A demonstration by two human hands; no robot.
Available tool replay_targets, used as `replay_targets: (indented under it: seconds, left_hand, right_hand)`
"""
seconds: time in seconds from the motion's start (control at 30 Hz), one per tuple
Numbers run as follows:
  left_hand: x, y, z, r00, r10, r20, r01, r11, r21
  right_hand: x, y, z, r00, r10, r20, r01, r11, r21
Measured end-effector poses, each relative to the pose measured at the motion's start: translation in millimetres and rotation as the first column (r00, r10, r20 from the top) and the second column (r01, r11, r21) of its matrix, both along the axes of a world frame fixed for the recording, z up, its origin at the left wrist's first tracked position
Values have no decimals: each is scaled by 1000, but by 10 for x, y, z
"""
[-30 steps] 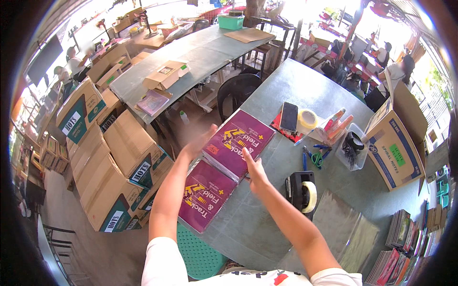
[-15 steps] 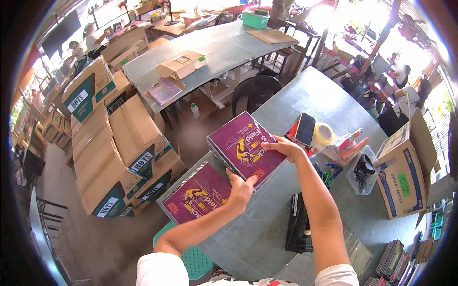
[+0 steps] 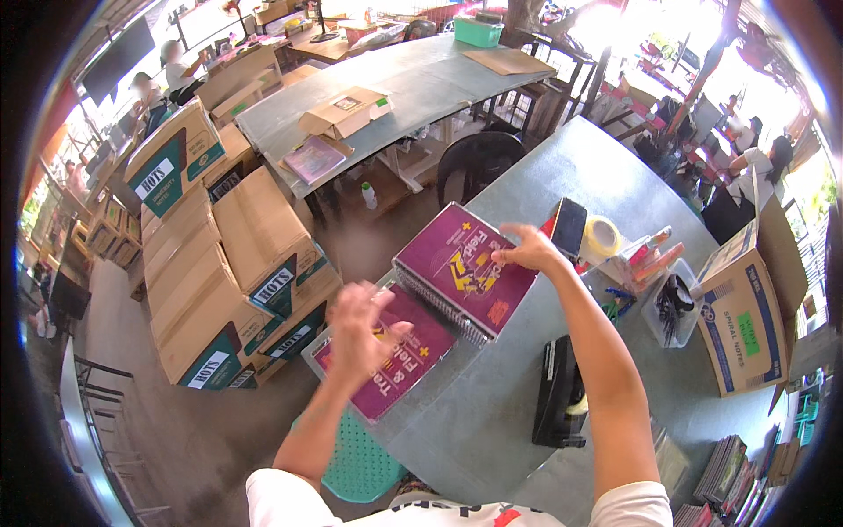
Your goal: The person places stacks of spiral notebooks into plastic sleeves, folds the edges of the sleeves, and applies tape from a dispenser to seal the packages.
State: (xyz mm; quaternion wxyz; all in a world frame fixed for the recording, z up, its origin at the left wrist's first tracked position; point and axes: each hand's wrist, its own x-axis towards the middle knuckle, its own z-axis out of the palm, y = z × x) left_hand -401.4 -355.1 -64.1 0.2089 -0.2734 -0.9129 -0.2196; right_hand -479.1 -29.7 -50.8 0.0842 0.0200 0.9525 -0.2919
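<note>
Two stacks of purple-covered spiral notebooks lie side by side at the left edge of the grey table. My right hand [image 3: 530, 249] is at the far right edge of the right notebook stack [image 3: 465, 268], thumb by the cover and fingers apart. That stack's wire spirals face the left stack. Over the left notebook stack [image 3: 399, 386] hovers my left hand [image 3: 358, 332], its fingers spread and slightly blurred, covering part of the top cover. Whether the left hand touches the cover, I cannot tell.
On the table [image 3: 492, 395] are a black tape dispenser [image 3: 557, 395], a phone [image 3: 569, 227], a yellowish tape roll [image 3: 601, 235], scissors and a clear tub [image 3: 663, 318]. An open carton [image 3: 742, 325] stands right. Large cartons [image 3: 211, 307] are piled left; a green stool [image 3: 364, 461] is below.
My left hand has let go of the right stack's near edge and moved left above the other stack. The right stack has shifted slightly and turned; my right hand's fingers have loosened.
</note>
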Motion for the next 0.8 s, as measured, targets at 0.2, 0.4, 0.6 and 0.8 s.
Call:
replay_targets:
  seconds: [0.2,0.4,0.6,0.8]
  left_hand:
    - [212,-944,-316,533,189,825,-237,969,-68]
    - [947,-690,-446,388,-51,920,-536,799,271]
    - [1169,-355,-626,423,-335,842,-730,424,536]
    - [1038,-301,-1094,665,117,737,-587,692,420]
  right_hand:
    - [1140,-1459,324,960,-9,279,-24,993,114]
    - [1727,-1704,-645,992,99,-77,-122,907,-402]
    - [1119,-1522,330,940,257,-224,-305,927,-217]
    - [184,230,-259,904,-381,-192,319,903,-287]
